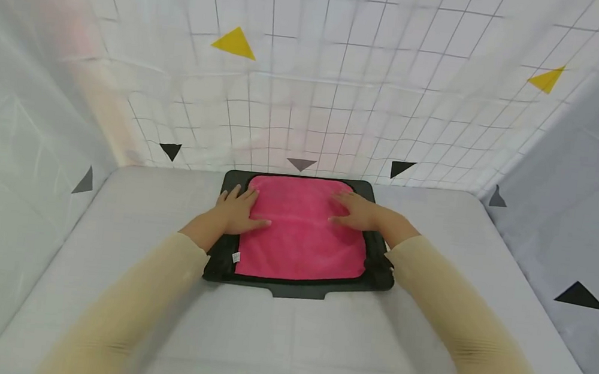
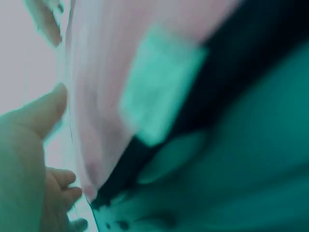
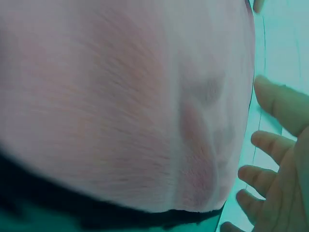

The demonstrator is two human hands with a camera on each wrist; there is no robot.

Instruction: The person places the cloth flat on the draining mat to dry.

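A bright pink cloth (image 1: 301, 247) lies spread flat over a black tray-like board (image 1: 297, 290), with dark fabric along its edges. From its lower left corner sticks a small white tag (image 1: 235, 257), large and blurred in the left wrist view. My left hand (image 1: 236, 212) is over the cloth's left edge, fingers spread and thumb pointing inward. Over the right edge is my right hand (image 1: 358, 212), its fingers loosely spread toward the middle. Neither hand grips anything; whether the fingertips touch the cloth is hard to tell. Faint dents mark the cloth in the right wrist view.
The board stands on a white-covered table (image 1: 284, 342), its far edge close to a white gridded curtain (image 1: 307, 109). Translucent white sheeting (image 1: 14, 171) hangs at the left and grey sheeting (image 1: 588, 221) at the right. Black and yellow triangles mark these walls.
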